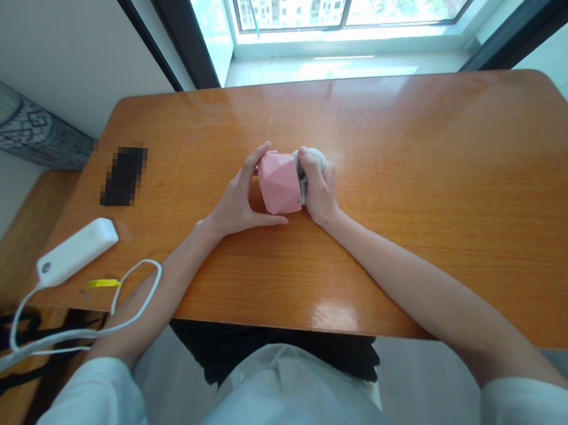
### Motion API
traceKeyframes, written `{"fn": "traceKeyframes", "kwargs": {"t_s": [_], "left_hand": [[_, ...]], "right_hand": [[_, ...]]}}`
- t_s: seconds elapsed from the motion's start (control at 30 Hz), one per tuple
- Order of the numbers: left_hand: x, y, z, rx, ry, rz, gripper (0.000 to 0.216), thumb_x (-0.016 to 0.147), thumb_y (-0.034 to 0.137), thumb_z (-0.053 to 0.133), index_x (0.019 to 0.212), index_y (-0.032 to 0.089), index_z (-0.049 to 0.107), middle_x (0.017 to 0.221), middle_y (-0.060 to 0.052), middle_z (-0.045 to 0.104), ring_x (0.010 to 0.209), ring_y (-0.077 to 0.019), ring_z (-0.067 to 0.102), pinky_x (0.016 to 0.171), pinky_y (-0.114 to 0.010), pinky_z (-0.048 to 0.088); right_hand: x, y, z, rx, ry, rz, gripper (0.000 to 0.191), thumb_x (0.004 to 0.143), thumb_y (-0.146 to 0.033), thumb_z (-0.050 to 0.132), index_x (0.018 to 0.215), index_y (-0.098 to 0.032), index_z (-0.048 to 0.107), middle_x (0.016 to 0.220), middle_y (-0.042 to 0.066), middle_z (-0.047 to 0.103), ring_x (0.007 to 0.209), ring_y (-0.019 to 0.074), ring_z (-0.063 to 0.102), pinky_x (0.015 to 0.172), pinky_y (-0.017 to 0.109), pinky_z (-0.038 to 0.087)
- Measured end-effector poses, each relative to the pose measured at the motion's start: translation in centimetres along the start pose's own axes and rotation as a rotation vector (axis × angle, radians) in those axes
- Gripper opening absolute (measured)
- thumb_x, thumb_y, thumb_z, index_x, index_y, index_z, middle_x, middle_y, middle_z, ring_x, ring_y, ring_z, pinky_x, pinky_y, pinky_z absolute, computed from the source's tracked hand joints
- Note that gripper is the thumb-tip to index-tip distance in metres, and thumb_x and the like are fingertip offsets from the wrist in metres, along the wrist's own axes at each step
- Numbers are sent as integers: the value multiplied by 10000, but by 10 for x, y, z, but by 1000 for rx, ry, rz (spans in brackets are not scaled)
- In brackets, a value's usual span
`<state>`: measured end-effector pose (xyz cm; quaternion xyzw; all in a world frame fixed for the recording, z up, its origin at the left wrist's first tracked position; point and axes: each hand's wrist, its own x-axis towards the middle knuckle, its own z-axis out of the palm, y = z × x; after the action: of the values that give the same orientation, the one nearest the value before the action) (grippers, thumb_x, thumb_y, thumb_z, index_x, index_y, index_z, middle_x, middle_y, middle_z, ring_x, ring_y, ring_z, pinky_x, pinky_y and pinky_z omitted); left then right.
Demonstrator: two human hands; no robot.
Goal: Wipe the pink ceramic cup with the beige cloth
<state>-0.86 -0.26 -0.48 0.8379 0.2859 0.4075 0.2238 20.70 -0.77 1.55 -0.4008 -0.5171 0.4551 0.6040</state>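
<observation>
A pink faceted object (280, 183), shaped like a small geometric pot, is held a little beyond the front middle of the wooden table. My left hand (239, 200) curves round its left side, fingers at the top edge and thumb along the bottom, with a gap by the palm. My right hand (320, 186) is closed on a bunched whitish-grey cloth (315, 155), pressed against the object's right end. The right fingertips are hidden behind the cloth and the object. Whether the cloth reaches inside the object, I cannot tell.
On the left of the wooden table (434, 183) lie a white power strip (77, 251) with a looping white cable (135, 322), a yellow tag (104, 283) and a blurred dark rectangle (124, 176). The cable passes by my left forearm. A window (344, 11) is behind the table.
</observation>
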Motion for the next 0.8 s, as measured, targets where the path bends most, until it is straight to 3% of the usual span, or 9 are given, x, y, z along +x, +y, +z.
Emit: {"fn": "traceKeyframes", "kwargs": {"t_s": [0.1,0.17,0.27,0.37,0.47,0.57,0.67,0.8], "left_hand": [[2,-2,1,40,-15,56,1467,699,893,939,1822,422,121,1847,-143,353,1699,-467,419,1384,-704,400],[4,0,1,60,2,105,1421,702,853,970,1807,405,195,1842,-151,347,1716,-472,385,1383,-714,400],[4,5,1,42,23,80,1318,704,767,1023,1756,366,339,1743,-147,487,1619,-447,516,1341,-675,477],[2,3,1,-38,-22,-50,1232,813,817,917,1774,370,291,1715,-133,528,1528,-423,614,1290,-634,530],[0,-4,2,-63,-49,-61,1237,875,909,783,1811,389,164,1826,-152,377,1638,-462,501,1338,-671,463],[2,-4,3,38,-2,53,1403,735,943,875,1807,433,127,1894,-133,216,1752,-502,291,1397,-732,352],[6,6,3,123,27,128,1274,781,858,917,1776,438,243,1845,-109,314,1730,-464,347,1406,-720,358],[7,15,2,72,50,43,1146,828,796,925,1727,363,360,1716,-122,495,1599,-410,531,1342,-664,481]], "right_hand": [[0,-1,0,-2,1,10,618,1069,-719,608,693,-257,445,664,-55,408,612,107,380,570,308,313],[0,-1,-1,-13,-3,15,609,1071,-704,614,693,-255,453,660,-56,401,611,107,382,568,304,315],[-1,-2,-1,-26,-6,14,608,1073,-703,610,692,-251,468,659,-56,409,609,104,396,568,299,332],[-2,-6,1,-16,7,21,627,1055,-723,629,675,-252,463,642,-62,414,593,96,402,547,285,346],[-2,-8,3,-5,16,46,639,1041,-739,637,667,-254,456,630,-69,407,582,87,397,545,263,391],[0,-6,3,2,23,71,634,1039,-741,631,672,-255,457,640,-71,396,587,86,385,562,257,422],[1,-2,1,2,28,59,627,1046,-736,623,682,-257,446,662,-65,399,602,92,382,561,269,388],[-1,0,0,-8,4,20,601,1056,-739,606,716,-253,509,693,-53,451,636,106,426,599,294,382]]}}
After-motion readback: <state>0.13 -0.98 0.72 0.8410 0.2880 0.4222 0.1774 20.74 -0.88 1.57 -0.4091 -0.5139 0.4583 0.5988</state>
